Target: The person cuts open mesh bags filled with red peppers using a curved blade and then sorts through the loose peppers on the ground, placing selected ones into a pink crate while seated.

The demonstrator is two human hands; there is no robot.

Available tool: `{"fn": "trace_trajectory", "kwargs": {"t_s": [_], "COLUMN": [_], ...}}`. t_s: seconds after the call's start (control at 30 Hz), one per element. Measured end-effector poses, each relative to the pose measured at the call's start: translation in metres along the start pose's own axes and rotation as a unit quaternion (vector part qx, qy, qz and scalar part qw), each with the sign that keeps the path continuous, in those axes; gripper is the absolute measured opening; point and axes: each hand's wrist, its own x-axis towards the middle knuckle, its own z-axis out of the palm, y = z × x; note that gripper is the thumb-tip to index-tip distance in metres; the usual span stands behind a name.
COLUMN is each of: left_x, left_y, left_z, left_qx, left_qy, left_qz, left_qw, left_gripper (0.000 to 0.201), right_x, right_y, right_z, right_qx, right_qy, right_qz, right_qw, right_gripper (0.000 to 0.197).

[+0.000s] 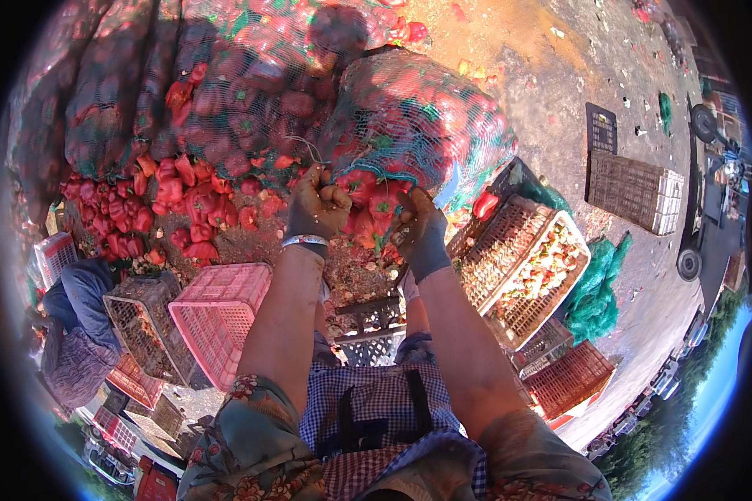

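A bulging green mesh bag [426, 117] of red bell peppers lies in front of me, its mouth toward me. Red bell peppers [372, 200] show at that mouth, between my hands. My left hand [319, 202], in a soiled glove, is closed at the left side of the mouth. A thin pale cord [307, 147] loops up from its fingers. At the right side, my right hand [420, 227], also gloved, has its fingers curled in a pinch by the mesh edge. Its fingertips are partly hidden.
More filled mesh bags [226, 92] and loose red peppers [125, 209] lie to the left. A pink crate [226, 313] stands by my left forearm. Right of me are a tan crate [518, 275] with pepper scraps and green netting [597, 288]. Another person [83, 326] is at the far left.
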Motion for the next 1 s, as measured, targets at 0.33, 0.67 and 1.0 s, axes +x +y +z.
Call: {"fn": "trace_trajectory", "kwargs": {"t_s": [0.33, 0.67, 1.0], "left_x": [-0.022, -0.057, -0.109], "left_y": [-0.034, -0.058, -0.026], "left_z": [-0.008, -0.072, -0.236], "left_qx": [-0.056, 0.019, 0.059], "left_qy": [-0.050, -0.068, 0.094], "left_qz": [-0.071, -0.027, -0.025], "left_qw": [0.995, 0.997, 0.994], "left_gripper": [0.031, 0.029, 0.027], "right_x": [0.031, -0.037, -0.131], "right_y": [-0.024, -0.032, 0.081], "right_z": [0.009, -0.047, -0.133], "right_qx": [0.215, 0.024, -0.098], "right_qy": [0.005, -0.003, 0.054], "right_qz": [0.073, -0.014, 0.008], "right_qw": [0.974, 1.000, 0.994], "right_gripper": [0.029, 0.012, 0.011]}}
